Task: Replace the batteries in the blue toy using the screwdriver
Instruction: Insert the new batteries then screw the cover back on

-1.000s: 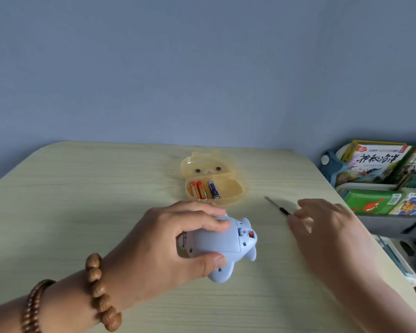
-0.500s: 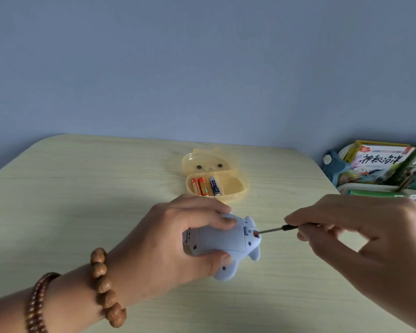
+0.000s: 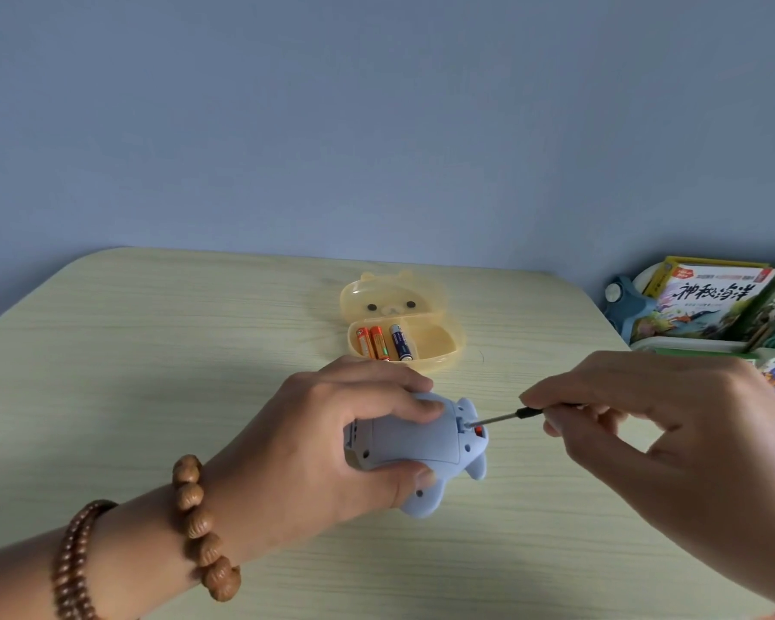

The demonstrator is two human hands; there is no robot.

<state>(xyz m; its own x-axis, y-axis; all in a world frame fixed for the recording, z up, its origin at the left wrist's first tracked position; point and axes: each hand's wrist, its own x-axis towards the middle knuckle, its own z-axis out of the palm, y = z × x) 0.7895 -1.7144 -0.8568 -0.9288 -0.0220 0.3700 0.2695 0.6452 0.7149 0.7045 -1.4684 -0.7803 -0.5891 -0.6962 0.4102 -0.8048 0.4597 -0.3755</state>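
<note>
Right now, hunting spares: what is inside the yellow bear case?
In the yellow case, three batteries lie side by side in the left compartment: two orange, one blue. The floor under them is hidden.

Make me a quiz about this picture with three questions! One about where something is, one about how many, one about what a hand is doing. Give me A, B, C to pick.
1. Where do the batteries you can see lie? A) in the yellow bear box B) on the floor C) in a pocket
2. How many batteries are in the box? A) one B) three C) five
3. What is the right hand doing? A) lying flat and open B) pinching the screwdriver C) holding a battery
Answers: 1 A, they lie in the open box's tray. 2 B, two orange and one blue. 3 B, its fingers pinch the handle, tip at the blue toy that the left hand grips.
</note>
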